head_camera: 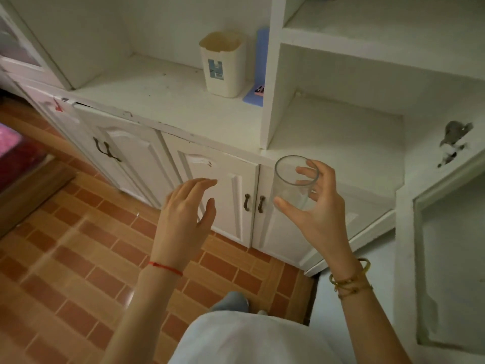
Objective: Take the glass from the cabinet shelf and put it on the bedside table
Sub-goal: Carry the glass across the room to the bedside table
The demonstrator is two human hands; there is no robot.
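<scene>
The right hand [319,206] holds the clear glass [294,183] upright in the air, fingers clamped around its wall, in front of the white cabinet shelf [336,143]. The left hand [183,214] hovers beside it, empty, fingers apart.

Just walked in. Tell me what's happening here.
A person stands at a white cabinet. Their right hand holds a clear, empty drinking glass in the air, in front of the cabinet's lower doors and already off the shelf. The left hand is open and holds nothing. A cream plastic bin stands on the cabinet top. No bedside table is in view.
</scene>
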